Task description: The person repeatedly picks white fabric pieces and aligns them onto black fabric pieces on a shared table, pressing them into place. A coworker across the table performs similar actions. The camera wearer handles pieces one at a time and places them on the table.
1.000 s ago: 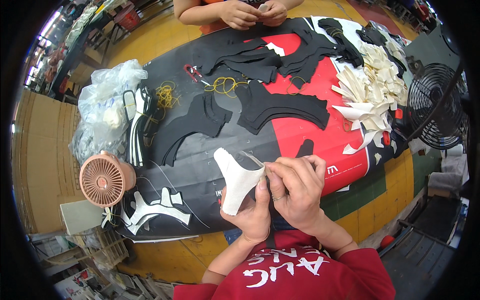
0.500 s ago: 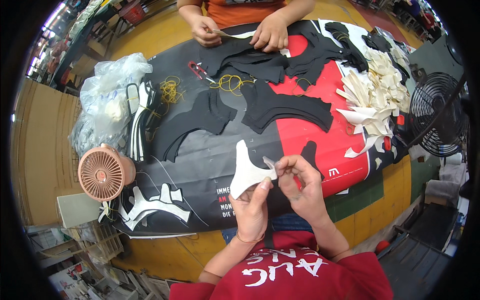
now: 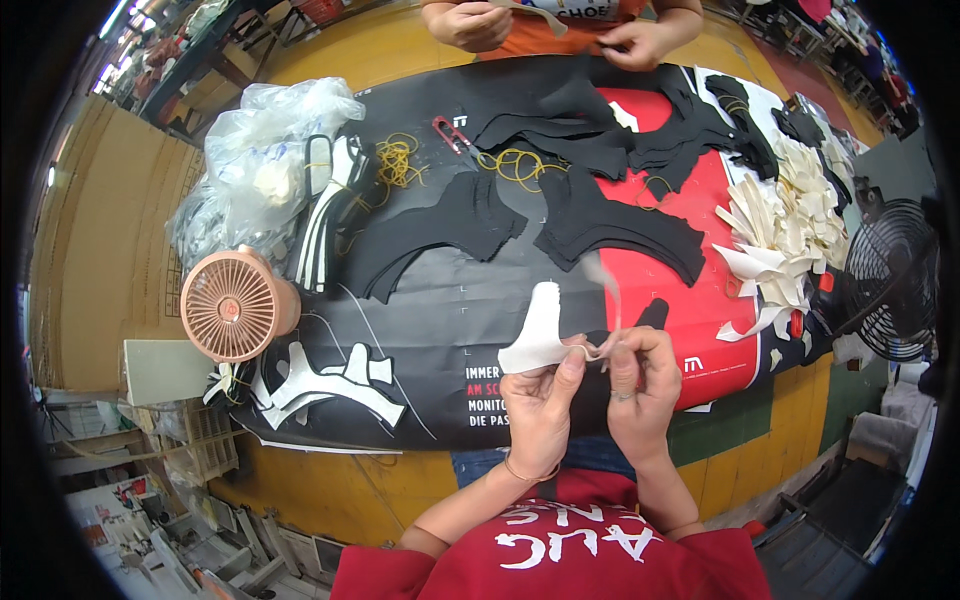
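A white Y-shaped cut piece, fabric-like, is pinched between the thumb and fingers of my left hand. Close beside it, my right hand has thumb and forefinger closed on a thin, pale, see-through strip. That strip curls upward from the edge of the white piece; it looks like a backing film partly lifted off. My fingers hide where the two meet. Just beyond my right hand lies a black cut piece. More white pieces with black edges rest on the table at the left.
Black cut pieces lie in stacks mid-table, near yellow bands and red-handled snips. A pink fan and plastic bags stand left. Cream scraps and a black fan are right. Opposite, a co-worker's hand holds a pale strip.
My right hand has drawn the strip out longer, and it now curls up above my fingers. The co-worker's hands have lifted off the black pieces. The whole view has shifted slightly.
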The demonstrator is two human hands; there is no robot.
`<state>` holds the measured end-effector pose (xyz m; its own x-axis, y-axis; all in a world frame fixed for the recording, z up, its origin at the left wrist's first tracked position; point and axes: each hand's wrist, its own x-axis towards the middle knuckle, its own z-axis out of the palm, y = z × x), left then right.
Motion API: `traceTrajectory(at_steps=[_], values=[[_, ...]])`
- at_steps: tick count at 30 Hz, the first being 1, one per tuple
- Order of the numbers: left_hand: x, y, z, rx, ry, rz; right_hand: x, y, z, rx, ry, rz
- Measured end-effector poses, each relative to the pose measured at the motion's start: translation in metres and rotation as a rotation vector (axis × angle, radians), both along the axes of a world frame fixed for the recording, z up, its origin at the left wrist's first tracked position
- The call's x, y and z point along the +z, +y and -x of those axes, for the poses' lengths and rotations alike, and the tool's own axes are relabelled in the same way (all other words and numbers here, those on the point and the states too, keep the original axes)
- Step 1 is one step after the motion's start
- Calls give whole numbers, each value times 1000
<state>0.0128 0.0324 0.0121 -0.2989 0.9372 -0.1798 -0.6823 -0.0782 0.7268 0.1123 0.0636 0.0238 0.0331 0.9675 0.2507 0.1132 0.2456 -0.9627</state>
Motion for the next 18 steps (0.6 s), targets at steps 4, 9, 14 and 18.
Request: traceTrajectory(at_steps=[4, 9, 14, 18], values=[[7, -1, -5, 63, 135, -6, -2, 0, -2, 86, 213, 71], [12, -5, -9, 36, 90, -40, -3, -2, -5, 30, 123, 45], [9, -7, -13, 7, 28, -83, -5, -2, -16, 73, 231, 105], [7, -5, -9, 101, 39, -136, -15, 10, -30, -73, 172, 96]])
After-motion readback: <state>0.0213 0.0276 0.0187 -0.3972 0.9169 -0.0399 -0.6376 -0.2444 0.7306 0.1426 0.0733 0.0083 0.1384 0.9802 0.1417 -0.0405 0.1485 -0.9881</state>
